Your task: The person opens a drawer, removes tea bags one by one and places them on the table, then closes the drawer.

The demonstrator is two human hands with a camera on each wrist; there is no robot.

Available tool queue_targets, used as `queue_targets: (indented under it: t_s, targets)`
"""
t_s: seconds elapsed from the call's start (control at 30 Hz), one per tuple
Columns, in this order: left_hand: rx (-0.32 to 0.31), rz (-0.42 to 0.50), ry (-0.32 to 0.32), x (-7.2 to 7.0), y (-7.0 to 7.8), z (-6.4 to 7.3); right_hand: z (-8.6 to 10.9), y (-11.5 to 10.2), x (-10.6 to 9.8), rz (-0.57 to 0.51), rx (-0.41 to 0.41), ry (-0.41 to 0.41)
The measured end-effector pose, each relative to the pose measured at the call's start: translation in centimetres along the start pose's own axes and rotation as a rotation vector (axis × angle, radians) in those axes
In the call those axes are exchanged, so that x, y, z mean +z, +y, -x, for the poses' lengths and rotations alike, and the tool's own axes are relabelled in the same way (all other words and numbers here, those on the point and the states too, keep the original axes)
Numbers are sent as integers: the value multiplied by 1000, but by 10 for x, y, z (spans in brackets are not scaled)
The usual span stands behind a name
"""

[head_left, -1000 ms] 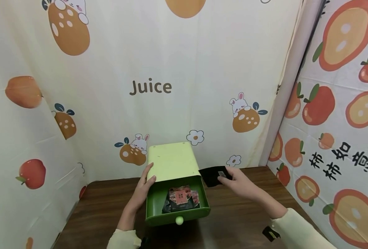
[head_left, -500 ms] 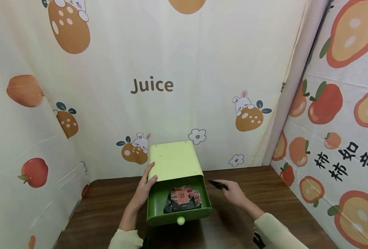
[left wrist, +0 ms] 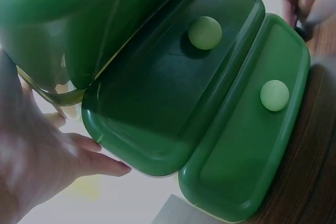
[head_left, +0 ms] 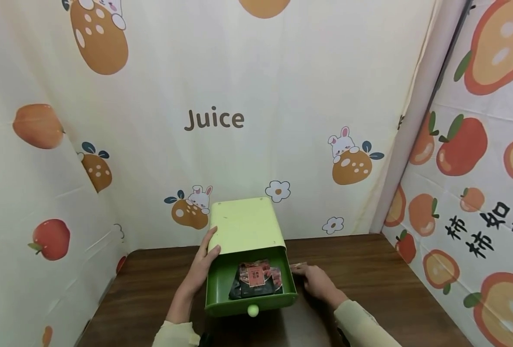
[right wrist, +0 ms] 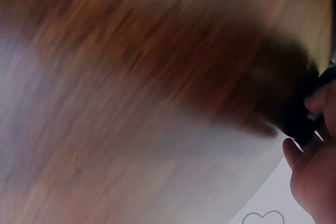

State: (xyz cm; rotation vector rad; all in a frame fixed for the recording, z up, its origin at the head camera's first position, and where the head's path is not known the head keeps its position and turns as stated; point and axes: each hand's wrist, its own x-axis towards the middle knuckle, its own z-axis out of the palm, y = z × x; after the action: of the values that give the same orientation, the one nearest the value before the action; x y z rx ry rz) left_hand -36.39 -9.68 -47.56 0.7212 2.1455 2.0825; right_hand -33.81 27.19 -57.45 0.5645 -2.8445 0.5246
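A small light-green cabinet (head_left: 245, 224) stands on the table with its top drawer (head_left: 215, 289) pulled out. Food packets (head_left: 257, 278), black with red labels, lie overlapping in that drawer. My left hand (head_left: 200, 267) rests against the cabinet's left side, its thumb near the front top corner; in the left wrist view its fingers reach along the side fairly straight. My right hand (head_left: 319, 282) is low over the table, just right of the drawer. It pinches another packet (right wrist: 296, 119), dark on the side facing the right wrist camera and partly hidden by the fingers.
Two lower drawers, a middle one (left wrist: 157, 93) and a bottom one (left wrist: 241, 145), stay pushed in, each with a round pale knob. Brown wood-grain table (head_left: 369, 270) extends to both sides. Fruit-printed cloth (head_left: 256, 96) hangs behind and at both sides.
My right hand has lowered the packet from beside the cabinet's top edge to near the table, tilting it over so its black back no longer shows. The left hand stays at the cabinet.
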Motion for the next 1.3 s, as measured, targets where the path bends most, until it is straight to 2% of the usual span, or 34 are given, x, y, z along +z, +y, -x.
queue_targets:
  t_s: [0.13, 0.27, 0.57, 0.93, 1.03, 1.13, 1.3]
  targets:
    - [3, 9, -1, 0, 1, 0, 1, 1, 3, -33, 24, -91]
    - [0, 14, 6, 2, 3, 2, 1, 2, 8, -62, 42, -114]
    - [-3, 0, 17, 3, 0, 5, 7, 6, 22, -52, -8, -20]
    - [-6, 24, 8, 5, 0, 4, 10, 5, 20, -20, -11, 50]
    - [-7, 26, 13, 6, -1, 4, 13, 5, 15, -8, -3, 70]
    - [-13, 28, 14, 5, -2, 3, 15, 2, 0, -15, 8, 74]
    - [-9, 16, 26, 2, -1, 2, 12, -11, -48, -7, 9, 74]
